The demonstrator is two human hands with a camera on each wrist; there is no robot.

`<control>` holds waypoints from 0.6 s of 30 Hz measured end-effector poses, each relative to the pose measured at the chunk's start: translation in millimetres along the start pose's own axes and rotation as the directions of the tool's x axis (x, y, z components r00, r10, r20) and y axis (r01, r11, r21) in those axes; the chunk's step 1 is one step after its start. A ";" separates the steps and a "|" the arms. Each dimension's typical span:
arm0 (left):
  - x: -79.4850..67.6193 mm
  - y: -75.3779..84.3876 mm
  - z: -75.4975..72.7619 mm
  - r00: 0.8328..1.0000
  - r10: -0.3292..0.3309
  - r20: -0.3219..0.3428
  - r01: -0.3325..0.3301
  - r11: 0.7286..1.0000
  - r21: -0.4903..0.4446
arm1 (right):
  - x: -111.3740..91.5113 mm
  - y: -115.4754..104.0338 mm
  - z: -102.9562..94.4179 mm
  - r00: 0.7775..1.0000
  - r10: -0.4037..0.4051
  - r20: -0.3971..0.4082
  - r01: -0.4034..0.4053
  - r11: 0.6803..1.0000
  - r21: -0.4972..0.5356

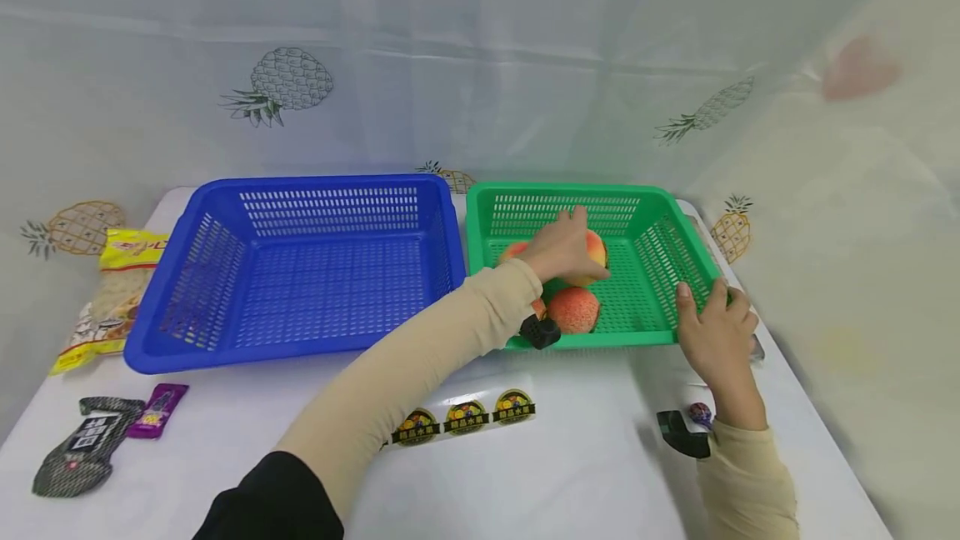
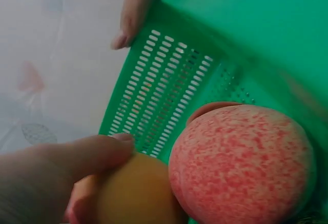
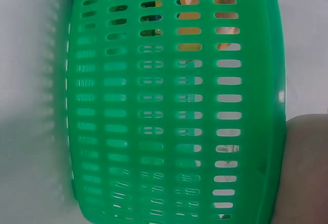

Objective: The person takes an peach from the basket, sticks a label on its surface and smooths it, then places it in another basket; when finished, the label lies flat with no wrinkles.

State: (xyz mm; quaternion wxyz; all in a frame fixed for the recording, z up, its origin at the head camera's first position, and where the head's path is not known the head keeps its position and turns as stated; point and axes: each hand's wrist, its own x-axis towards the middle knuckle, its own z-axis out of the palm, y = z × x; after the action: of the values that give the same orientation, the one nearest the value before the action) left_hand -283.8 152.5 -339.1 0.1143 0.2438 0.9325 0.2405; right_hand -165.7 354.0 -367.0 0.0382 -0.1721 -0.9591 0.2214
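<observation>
A green basket (image 1: 637, 340) holds several peaches in its left part. My left hand (image 1: 558, 248) reaches into it and grips a yellow-red peach (image 1: 597, 248). In the left wrist view, the thumb lies on the yellow side of that peach (image 2: 138, 190); the other fingers are hidden. Close beside it is a red-speckled peach (image 2: 243, 165), also seen near the front wall. Part of another peach (image 1: 513, 251) shows behind the left hand. At the basket's front right corner, my right hand (image 1: 716, 336) grips the rim, thumb inside. The right wrist view mostly shows the basket's slotted wall (image 3: 169, 98).
Left of the green basket stands a larger blue basket (image 1: 300, 348). A yellow snack bag (image 1: 112, 298) leans by its left side. On the white table lie a dark patterned packet (image 1: 82, 452), a purple wrapper (image 1: 157, 411), a strip of round stickers (image 1: 465, 417) and a small wrapped sweet (image 1: 700, 414).
</observation>
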 end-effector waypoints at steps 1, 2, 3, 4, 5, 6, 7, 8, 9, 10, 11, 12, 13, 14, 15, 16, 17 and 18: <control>1.6 -0.4 1.2 1.000 0.002 0.010 -0.002 1.000 0.008 | -0.5 -0.6 1.0 1.000 -0.001 -0.004 0.001 1.000 0.001; 2.8 -1.5 2.3 1.000 0.011 0.022 -0.011 1.000 0.018 | -1.1 -1.6 1.8 1.000 0.000 -0.010 0.000 1.000 0.004; 3.7 -3.3 3.4 0.999 0.022 0.034 -0.022 0.999 0.023 | -1.8 -2.1 2.6 1.000 0.002 -0.012 -0.002 1.000 0.006; 4.0 -5.5 4.2 0.998 0.031 0.051 -0.033 0.999 0.033 | -2.4 -2.5 3.2 1.000 0.002 -0.015 -0.002 1.000 0.005; 4.1 -7.9 4.8 0.997 0.039 0.070 -0.042 0.998 0.037 | -2.9 -3.0 3.6 1.000 0.002 -0.018 -0.002 1.000 0.006; 4.0 -10.5 5.5 0.995 0.042 0.089 -0.046 0.998 0.038 | -3.4 -3.2 3.9 1.000 0.001 -0.019 -0.001 1.000 0.005; 3.8 -13.1 6.1 0.993 0.043 0.108 -0.048 0.998 0.044 | -3.7 -3.3 4.0 1.000 -0.001 -0.018 0.001 1.000 0.005; 3.4 -15.4 6.5 0.991 0.038 0.128 -0.046 0.998 0.053 | -4.1 -3.5 4.1 1.000 -0.003 -0.016 0.003 1.000 0.004; 2.8 -17.5 6.8 0.989 0.028 0.148 -0.038 0.997 0.062 | -4.2 -3.1 4.3 1.000 -0.006 -0.015 0.006 1.000 0.003; 2.0 -19.3 6.6 0.986 0.018 0.165 -0.030 0.997 0.072 | -4.1 -3.4 4.4 1.000 -0.010 -0.014 0.010 1.000 0.003; 1.3 -20.8 6.6 0.984 0.007 0.179 -0.022 0.997 0.080 | -3.9 -3.5 4.6 1.000 -0.011 -0.014 0.011 1.000 0.003; 0.6 -21.9 6.4 0.981 -0.001 0.192 -0.017 0.995 0.094 | -3.9 -3.5 4.6 1.000 -0.012 -0.014 0.012 1.000 0.002; 0.0 -22.5 6.0 0.979 -0.006 0.204 -0.016 0.994 0.109 | -3.9 -3.6 4.5 1.000 -0.012 -0.015 0.012 1.000 0.002; -0.7 -22.9 5.3 0.977 -0.012 0.215 -0.013 0.993 0.115 | -3.8 -3.7 4.4 1.000 -0.011 -0.017 0.011 1.000 0.000; -1.6 -23.2 4.4 0.974 -0.016 0.227 -0.012 0.993 0.120 | -3.6 -3.6 4.3 1.000 -0.009 -0.017 0.009 1.000 -0.001; -2.5 -23.4 2.9 0.970 -0.020 0.242 -0.009 0.993 0.118 | -3.6 -3.7 4.1 1.000 -0.008 -0.017 0.007 1.000 -0.004; -3.4 -24.2 1.3 0.968 -0.021 0.251 -0.009 0.993 0.116 | -3.5 -3.8 3.7 1.000 -0.005 -0.018 0.005 1.000 -0.006; -4.9 -25.2 -1.5 0.966 -0.014 0.257 -0.016 0.993 0.117 | -3.5 -4.0 3.2 1.000 -0.003 -0.016 0.003 1.000 -0.009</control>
State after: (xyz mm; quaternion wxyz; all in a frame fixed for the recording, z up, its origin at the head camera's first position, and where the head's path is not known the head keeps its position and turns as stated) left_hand -290.2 130.1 -350.1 0.2195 0.2798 0.9223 0.1512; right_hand -164.2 348.2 -368.1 0.0457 -0.1728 -0.9600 0.2157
